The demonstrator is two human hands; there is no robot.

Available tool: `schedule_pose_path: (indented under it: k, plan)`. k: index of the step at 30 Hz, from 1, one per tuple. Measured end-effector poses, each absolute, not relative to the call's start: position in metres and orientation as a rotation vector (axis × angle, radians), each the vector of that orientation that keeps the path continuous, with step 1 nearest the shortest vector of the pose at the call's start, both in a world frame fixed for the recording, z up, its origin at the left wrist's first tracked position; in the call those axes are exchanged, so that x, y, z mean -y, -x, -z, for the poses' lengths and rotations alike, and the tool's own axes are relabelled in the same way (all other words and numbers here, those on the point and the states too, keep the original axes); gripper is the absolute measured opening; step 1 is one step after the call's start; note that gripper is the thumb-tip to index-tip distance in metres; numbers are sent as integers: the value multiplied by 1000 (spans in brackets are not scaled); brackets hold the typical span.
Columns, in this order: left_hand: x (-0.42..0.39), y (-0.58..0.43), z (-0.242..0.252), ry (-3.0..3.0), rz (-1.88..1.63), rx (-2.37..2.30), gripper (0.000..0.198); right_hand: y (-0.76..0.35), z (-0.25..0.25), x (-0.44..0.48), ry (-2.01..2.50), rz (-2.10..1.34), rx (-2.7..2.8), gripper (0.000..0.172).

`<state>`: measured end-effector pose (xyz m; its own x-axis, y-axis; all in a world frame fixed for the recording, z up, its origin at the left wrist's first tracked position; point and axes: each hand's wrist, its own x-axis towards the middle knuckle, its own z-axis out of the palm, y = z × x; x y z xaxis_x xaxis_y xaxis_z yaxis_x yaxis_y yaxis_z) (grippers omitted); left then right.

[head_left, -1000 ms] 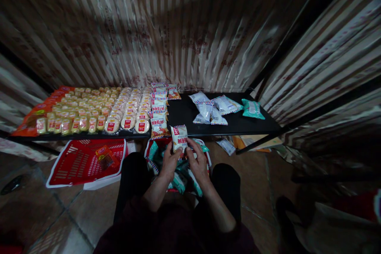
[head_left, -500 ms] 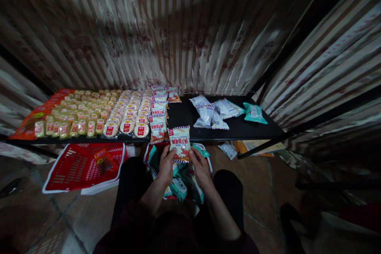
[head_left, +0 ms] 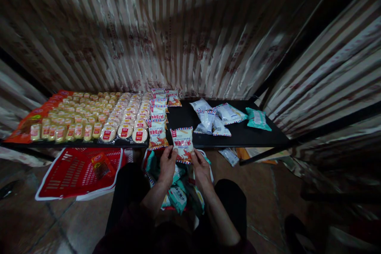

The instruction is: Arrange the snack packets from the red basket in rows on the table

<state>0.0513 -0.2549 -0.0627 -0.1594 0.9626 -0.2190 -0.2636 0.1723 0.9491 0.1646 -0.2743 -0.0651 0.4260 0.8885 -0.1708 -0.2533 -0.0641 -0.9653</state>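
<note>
Gripping a white printed packet [head_left: 183, 141] near its lower corners, the left hand [head_left: 167, 164] and the right hand [head_left: 202, 168] were both closed on it, thumbs over the printed face. The packet was above the near basket [head_left: 212, 174], overlapping the near edge of the black shelf [head_left: 180, 121] in the view; whether it touched the shelf could not be told. Just to its left, a row of matching packets [head_left: 157, 131] ran from near to far, with round wrapped cakes [head_left: 139, 135] left of that row. On the shelf's right lay a loose cluster of pale packets [head_left: 206, 119] and, to their right, a teal packet [head_left: 258, 119]. The step in hand looked like squaring one packet between both hands, face up. As I judged it, the next move called for even pressure, lest the wrapper buckle, and enough lift to clear the shelf's edge.
</note>
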Motion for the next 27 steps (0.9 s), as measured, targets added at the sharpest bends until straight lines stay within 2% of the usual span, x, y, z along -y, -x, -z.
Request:
schedule_pose_path:
  k: [5,11,19,27]
  plan:
    - [246,-57,61,-866,-1350,-1314,31,-172,79,265,1354,-1040,652,39]
    - [234,-63,54,-1108,-1374,-1433,29,-174,66,245,1311,-1040,659,43]
    - [210,-69,42,-1291,-1382,-1534,40,-174,64,200,1265,-1009,723,39]
    - [184,-77,36,-1521,-1151,-1677,51,-182,77,156,1433,-869,832,51]
